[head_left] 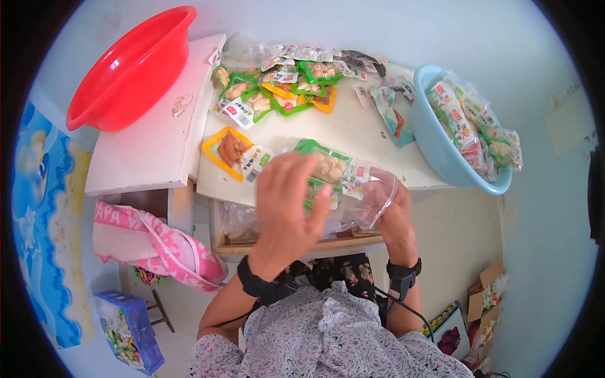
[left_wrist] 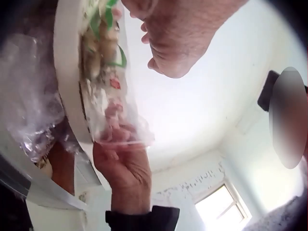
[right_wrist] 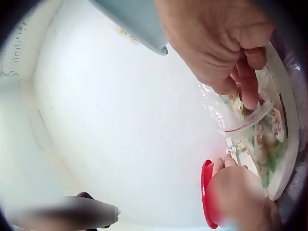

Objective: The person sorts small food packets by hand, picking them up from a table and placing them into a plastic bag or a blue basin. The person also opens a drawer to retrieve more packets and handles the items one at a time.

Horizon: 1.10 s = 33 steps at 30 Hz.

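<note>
2 hands work at the near edge of the table (head_left: 353, 135): the right hand (head_left: 394, 217) pinches the rim of a clear plastic bag (head_left: 372, 195), seemingly holding its mouth open. At its 9 o'clock, the left hand (head_left: 287, 201) curls its fingers around a green snack packet (head_left: 324, 165), apparently feeding it in. More packets fill the blue basin (head_left: 441, 154) at 2 o'clock; a red basin (head_left: 129, 69) sits at 10.

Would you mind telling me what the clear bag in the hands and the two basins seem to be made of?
The clear bag looks like thin glossy plastic film: it is see-through, crinkled, with a zip strip at its mouth. The red basin and the blue basin both appear to be moulded plastic, smooth and evenly coloured, with rolled rims and a slight sheen.
</note>
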Each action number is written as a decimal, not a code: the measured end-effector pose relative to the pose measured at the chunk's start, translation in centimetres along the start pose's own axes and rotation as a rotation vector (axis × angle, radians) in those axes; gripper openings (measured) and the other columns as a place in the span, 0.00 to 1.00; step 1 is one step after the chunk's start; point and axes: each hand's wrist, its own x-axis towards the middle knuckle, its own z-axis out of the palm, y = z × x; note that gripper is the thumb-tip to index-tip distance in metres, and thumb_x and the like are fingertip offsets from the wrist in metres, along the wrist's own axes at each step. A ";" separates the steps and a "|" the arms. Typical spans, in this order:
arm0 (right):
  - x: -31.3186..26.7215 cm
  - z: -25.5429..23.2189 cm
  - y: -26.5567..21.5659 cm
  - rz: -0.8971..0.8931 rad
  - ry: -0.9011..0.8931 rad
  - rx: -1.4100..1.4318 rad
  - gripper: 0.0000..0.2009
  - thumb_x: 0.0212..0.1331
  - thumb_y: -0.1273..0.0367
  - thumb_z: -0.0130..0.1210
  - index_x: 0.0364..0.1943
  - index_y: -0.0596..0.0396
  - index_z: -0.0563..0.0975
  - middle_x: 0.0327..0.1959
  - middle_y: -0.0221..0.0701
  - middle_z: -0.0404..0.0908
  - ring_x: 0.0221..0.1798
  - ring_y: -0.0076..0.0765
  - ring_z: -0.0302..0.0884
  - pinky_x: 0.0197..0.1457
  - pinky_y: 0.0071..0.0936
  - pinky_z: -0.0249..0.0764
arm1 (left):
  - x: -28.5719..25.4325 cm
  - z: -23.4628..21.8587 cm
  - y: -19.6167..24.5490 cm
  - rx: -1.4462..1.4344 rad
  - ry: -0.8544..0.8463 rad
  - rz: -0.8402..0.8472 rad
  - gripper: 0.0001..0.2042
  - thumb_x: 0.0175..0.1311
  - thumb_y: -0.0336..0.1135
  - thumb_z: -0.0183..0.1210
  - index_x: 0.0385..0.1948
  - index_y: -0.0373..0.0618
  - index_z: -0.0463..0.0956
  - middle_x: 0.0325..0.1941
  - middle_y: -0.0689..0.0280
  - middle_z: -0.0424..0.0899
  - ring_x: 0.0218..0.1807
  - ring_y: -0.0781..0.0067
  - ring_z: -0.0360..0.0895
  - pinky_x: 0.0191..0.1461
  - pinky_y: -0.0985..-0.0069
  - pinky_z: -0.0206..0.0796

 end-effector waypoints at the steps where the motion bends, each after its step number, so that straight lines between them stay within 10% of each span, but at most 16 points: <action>1: -0.2 0.3 0.2 -0.008 0.032 0.003 0.20 0.63 0.72 0.67 0.59 0.62 0.78 0.31 0.30 0.86 0.21 0.21 0.79 0.19 0.19 0.66 | -0.6 -0.2 -0.8 0.006 0.004 -0.056 0.23 0.63 0.28 0.62 0.61 0.37 0.73 0.60 0.50 0.78 0.64 0.46 0.74 0.65 0.57 0.67; 8: 0.7 2.7 1.6 -0.322 0.076 -0.301 0.22 0.61 0.74 0.69 0.59 0.63 0.76 0.33 0.30 0.86 0.32 0.21 0.82 0.31 0.19 0.74 | -1.9 0.3 -3.4 -0.259 -0.011 -0.310 0.33 0.59 0.18 0.52 0.73 0.38 0.64 0.71 0.49 0.70 0.75 0.48 0.66 0.75 0.59 0.63; 17: 3.5 4.7 1.5 -0.521 0.122 -0.706 0.22 0.65 0.73 0.66 0.62 0.62 0.75 0.35 0.30 0.84 0.29 0.23 0.79 0.33 0.23 0.74 | -1.5 0.3 -4.9 -0.279 -0.160 -0.183 0.33 0.51 0.16 0.49 0.66 0.39 0.73 0.68 0.54 0.75 0.71 0.51 0.72 0.72 0.63 0.66; 26: 1.1 0.3 1.6 -0.516 0.313 -0.644 0.26 0.76 0.58 0.53 0.69 0.61 0.70 0.54 0.44 0.84 0.44 0.34 0.82 0.49 0.33 0.77 | -2.6 0.4 -4.5 0.008 -0.199 -0.027 0.29 0.56 0.19 0.50 0.65 0.39 0.76 0.71 0.55 0.75 0.71 0.48 0.71 0.74 0.57 0.63; 33: -0.4 4.2 -1.8 -0.205 0.021 -0.316 0.36 0.71 0.58 0.60 0.77 0.57 0.60 0.62 0.37 0.79 0.57 0.36 0.81 0.59 0.32 0.77 | -3.7 1.1 -3.1 0.046 -0.159 -0.108 0.27 0.61 0.23 0.55 0.66 0.40 0.75 0.71 0.55 0.73 0.67 0.46 0.71 0.72 0.57 0.64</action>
